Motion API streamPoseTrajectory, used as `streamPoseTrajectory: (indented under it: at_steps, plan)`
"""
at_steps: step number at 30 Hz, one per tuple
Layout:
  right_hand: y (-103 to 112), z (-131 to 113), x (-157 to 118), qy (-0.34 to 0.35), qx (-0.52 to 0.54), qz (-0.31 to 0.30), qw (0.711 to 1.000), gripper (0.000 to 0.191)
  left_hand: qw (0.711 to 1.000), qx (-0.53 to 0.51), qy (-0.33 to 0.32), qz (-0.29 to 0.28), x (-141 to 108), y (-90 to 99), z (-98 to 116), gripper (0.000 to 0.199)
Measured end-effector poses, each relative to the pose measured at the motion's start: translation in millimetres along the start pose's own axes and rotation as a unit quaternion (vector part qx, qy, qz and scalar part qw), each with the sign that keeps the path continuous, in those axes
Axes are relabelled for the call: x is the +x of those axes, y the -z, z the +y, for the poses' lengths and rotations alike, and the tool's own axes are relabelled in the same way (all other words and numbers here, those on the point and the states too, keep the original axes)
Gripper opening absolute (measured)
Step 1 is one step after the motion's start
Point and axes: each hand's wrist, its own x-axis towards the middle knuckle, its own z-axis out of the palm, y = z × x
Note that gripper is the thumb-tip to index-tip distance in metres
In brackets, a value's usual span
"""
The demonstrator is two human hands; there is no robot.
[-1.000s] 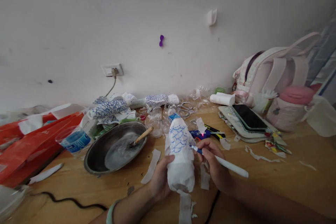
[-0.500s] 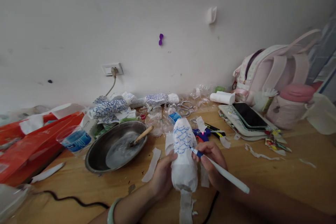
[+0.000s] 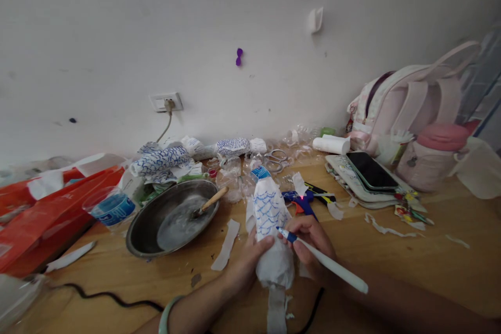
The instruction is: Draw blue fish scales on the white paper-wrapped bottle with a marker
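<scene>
"Left thumb lies further over the white paper shape [image 3: 268, 219] than half a second ago, and the pen [image 3: 332, 266] has its blue tip a bit closer to the person."

"What do the hands hold?"

"The left hand [image 3: 248, 258] hugs the shape's left side, thumb on top. The right hand [image 3: 319, 239] pinches the pen. Its fingers are just beside the shape, but I can't tell if they touch it."

"Which way does the shape lie?"

"Right between the hands. Its long side runs away from the person: fat end close, thin end toward the wall [image 3: 188, 36]. The left hand is nearer, as it has hold of it."

"And the pen?"

"It slants in from the right. Its tip is by the low edge of the curvy blue lines [image 3: 270, 203]. I can't tell if it touches the paper."

"What's farther out?"

"Past the right hand is a blue glue gun [image 3: 306, 202]. Off to the left is a bowl [image 3: 151, 222] with a brush [image 3: 214, 198] in it."
</scene>
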Motion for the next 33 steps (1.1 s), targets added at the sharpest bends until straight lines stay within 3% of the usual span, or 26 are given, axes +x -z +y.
streamPoseTrajectory:
  at_steps: [6, 12, 16, 21, 33]
  plan:
    - [-2.7, -15.1, 7.3, 0.016, 0.013, -0.016, 1.000, 0.012, 0.999, 0.046, 0.010, 0.024, -1.3, -4.9, 2.2, 0.056]
    - [-5.3, -26.5, 14.4, -0.004, 0.045, -0.007, 0.999, 0.008, 0.998, 0.059, 0.018, 0.030, 0.3, 1.6, -0.8, 0.050]
    - [-1.2, -26.2, 14.8, -0.011, 0.011, 0.009, 1.000, 0.004, 0.998, 0.049, 0.024, 0.033, -0.7, 3.8, -1.8, 0.050]
    - [2.2, -26.9, 16.0, -0.064, -0.049, -0.052, 0.995, 0.009, 0.998, 0.032, 0.022, 0.046, -2.2, 1.3, 0.5, 0.045]
    - [2.1, -30.3, 20.5, -0.059, -0.063, -0.114, 0.990, 0.005, 0.998, 0.045, 0.010, 0.040, -1.2, 0.5, 1.1, 0.038]
